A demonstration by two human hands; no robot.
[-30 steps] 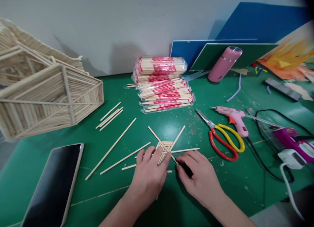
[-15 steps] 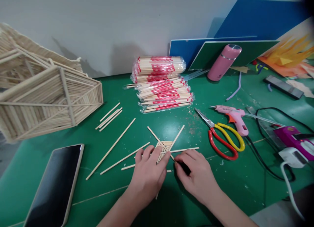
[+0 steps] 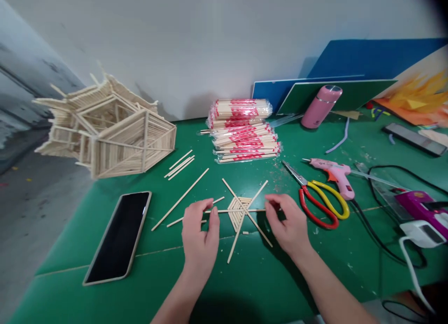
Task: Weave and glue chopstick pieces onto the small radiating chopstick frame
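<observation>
In front of me lies a small polygonal panel point(image 3: 235, 217) of short chopstick pieces laid side by side, with longer chopsticks crossing over it in a star. My left hand point(image 3: 200, 228) has its thumb and curled forefinger at the left end of the level chopstick point(image 3: 227, 211). At that stick's right end are the bent fingers of my right hand point(image 3: 289, 224). Two diagonal chopsticks, one point(image 3: 262, 234) pointing lower right and one point(image 3: 234, 247) lower left, cross it near the panel's right side. Loose chopsticks lie partly behind my left hand.
Left stand a stick-built model point(image 3: 119, 137) and a phone point(image 3: 119, 240). Wrapped chopstick bundles point(image 3: 245, 133) lie at the back. Scissors point(image 3: 315, 193), a pink glue gun point(image 3: 334, 172) with its cord, a pink bottle point(image 3: 320, 107) and a power strip point(image 3: 418, 205) are right.
My hands have moved apart from the panel, uncovering it. The crossing chopstick on top now lies level between them. The view has shifted, showing more of the model and floor.
</observation>
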